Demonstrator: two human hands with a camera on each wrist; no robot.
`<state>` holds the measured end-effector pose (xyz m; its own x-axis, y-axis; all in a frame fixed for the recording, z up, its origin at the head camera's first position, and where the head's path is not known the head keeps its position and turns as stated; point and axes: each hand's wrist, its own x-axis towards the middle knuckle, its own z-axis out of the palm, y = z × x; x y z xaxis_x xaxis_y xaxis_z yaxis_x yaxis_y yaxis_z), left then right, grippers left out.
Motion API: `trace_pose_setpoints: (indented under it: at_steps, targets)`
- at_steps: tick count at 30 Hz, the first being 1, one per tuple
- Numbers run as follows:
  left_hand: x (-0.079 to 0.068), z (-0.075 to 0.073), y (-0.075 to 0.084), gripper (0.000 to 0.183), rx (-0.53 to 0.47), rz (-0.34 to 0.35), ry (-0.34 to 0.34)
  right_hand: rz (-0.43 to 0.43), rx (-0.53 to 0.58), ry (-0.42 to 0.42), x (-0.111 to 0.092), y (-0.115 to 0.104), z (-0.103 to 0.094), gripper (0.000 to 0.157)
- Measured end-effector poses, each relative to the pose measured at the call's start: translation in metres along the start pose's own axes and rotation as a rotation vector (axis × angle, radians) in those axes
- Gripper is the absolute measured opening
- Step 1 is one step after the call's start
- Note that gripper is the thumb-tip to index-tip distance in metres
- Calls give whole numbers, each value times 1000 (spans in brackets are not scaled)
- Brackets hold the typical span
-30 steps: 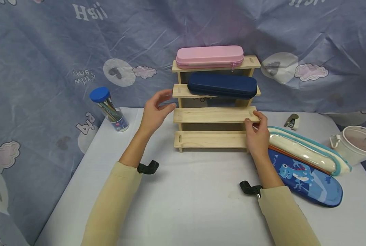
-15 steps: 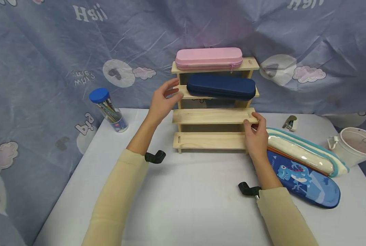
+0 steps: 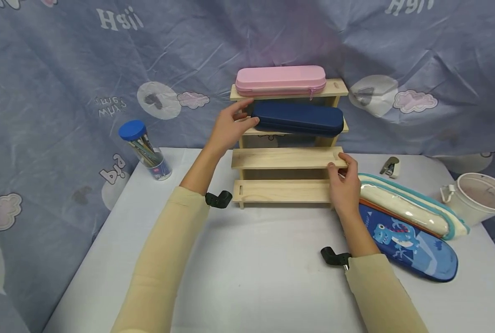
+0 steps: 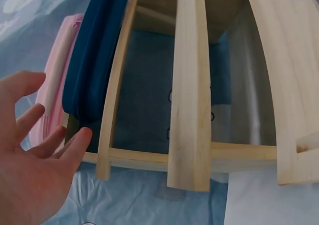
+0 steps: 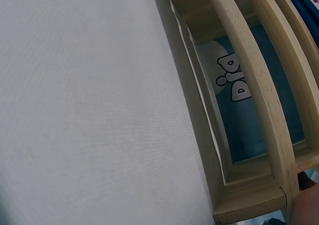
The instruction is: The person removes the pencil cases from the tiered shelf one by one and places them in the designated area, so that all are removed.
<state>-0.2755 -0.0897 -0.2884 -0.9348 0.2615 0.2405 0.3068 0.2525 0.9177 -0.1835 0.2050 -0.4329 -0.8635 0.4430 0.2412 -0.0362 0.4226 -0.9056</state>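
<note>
A four-tier wooden shelf (image 3: 281, 158) stands at the back of the table. Its top tier bears a pink zippered pencil case (image 3: 281, 78), and a navy hard pencil case (image 3: 299, 118) lies on the tier below. My left hand (image 3: 226, 129) is at the left end of the navy case, fingers spread and thumb low. In the left wrist view the left fingertips (image 4: 84, 133) come close to the end of the navy case (image 4: 94, 50). With thumb and fingers, my right hand (image 3: 345, 187) grips the right end of the third tier; in the right wrist view it is mostly hidden.
Right of the shelf lie a blue dinosaur pencil case (image 3: 410, 243), a cream case with teal trim (image 3: 414, 206) and a small stapler (image 3: 391, 166). A white bucket (image 3: 476, 199) stands at far right. A blue-lidded jar of pencils (image 3: 145, 150) leans at left.
My left hand has moved up and right, from beside the shelf's left edge to the end of the navy pencil case. My right hand keeps its grip on the third tier.
</note>
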Motion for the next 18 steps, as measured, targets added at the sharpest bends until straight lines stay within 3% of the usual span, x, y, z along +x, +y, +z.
trace_pose_setpoints:
  at_steps: [11,18]
  targets:
    - [13,10,-1,63,179,-30,-24,-20,5,2,0,-1,2,50]
    - [21,14,-11,68,134,-4,-71,-11,7,14,-1,-1,3,50]
